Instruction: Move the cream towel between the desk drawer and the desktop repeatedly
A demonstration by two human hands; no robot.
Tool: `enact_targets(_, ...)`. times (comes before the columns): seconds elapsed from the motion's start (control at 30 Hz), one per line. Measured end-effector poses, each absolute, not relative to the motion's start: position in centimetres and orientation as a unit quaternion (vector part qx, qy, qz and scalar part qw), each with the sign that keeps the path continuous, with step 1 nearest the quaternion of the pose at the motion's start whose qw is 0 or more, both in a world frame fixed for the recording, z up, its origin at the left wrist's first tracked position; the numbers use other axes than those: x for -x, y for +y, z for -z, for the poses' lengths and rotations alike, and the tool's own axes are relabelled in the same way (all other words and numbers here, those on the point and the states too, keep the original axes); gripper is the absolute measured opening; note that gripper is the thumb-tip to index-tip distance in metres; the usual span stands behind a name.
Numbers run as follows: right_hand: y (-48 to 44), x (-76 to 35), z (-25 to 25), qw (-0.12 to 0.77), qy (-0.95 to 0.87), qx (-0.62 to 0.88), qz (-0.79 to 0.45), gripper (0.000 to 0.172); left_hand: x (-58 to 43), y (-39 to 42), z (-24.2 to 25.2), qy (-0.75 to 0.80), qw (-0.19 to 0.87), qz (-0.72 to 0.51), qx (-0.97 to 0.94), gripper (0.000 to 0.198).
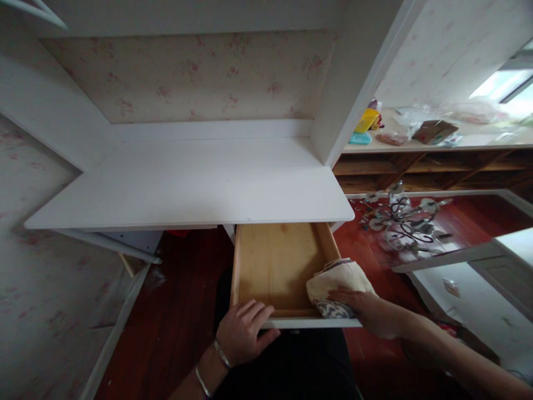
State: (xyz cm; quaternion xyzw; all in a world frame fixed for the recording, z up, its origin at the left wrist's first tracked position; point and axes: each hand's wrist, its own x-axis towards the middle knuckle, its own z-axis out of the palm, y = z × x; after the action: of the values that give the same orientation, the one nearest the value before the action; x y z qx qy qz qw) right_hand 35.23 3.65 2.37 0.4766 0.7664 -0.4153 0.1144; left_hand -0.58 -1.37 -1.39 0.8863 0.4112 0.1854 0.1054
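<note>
A wooden drawer (270, 266) with a white front is pulled out from under the white desk (200, 183), and its bare bottom shows. At its front left corner, my left hand (244, 331) grips the rim, fingers bent over the edge and thumb on the outer side. My right hand (366, 308) holds a folded cream cloth (339, 278) with a dark patterned part. The cloth lies over the drawer's front right corner, partly inside and partly on the rim. Some fingertips of the right hand are hidden against the cloth.
White uprights of the desk hutch (362, 72) rise above the desktop. To the right, a chandelier (403, 216) lies on the red wooden floor (179, 322). Behind it stands a low shelf unit (416, 164) with plastic bags and a cardboard box (435, 132). White furniture (466, 289) is at lower right.
</note>
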Motion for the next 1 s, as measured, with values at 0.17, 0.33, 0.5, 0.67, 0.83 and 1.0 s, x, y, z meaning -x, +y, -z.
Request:
enact_targets(0.17, 7.4, -35.9, -6.3, -0.015, 0.715, -0.461, 0.525, 0.046, 1.3, -0.3, 1.2, 0.362, 0.083, -0.164, -0.914, 0.035)
enact_targets(0.33, 9.0, -38.1, -8.5, -0.256, 0.597, -0.566, 0.508, 0.051, 1.4, 2.3, 1.2, 0.352, 0.06, -0.124, -0.926, 0.033)
enact_targets(0.5, 7.9, -39.4, -9.9, -0.474, 0.389, -0.643, 0.458, 0.045, 1.1, 6.2, 1.4, 0.375, 0.027, -0.141, -0.916, 0.033)
enact_targets(0.67, 7.2, -38.0, -11.5, -0.566, 0.295, -0.659, 0.398, 0.037, 0.7, 10.5, 1.4, 0.421, -0.033, -0.163, -0.892, 0.034)
enact_targets(0.83, 7.2, -37.6, -11.1, -0.599, 0.17, -0.65, 0.435, 0.04, -0.2, 14.1, 0.2, 0.465, -0.075, -0.156, -0.868, 0.045)
enact_targets(1.0, 6.7, -37.7, -7.6, -0.564, 0.134, -0.654, 0.486, 0.031, -1.0, 17.6, 0.1, 0.498, -0.085, -0.13, -0.853, 0.045)
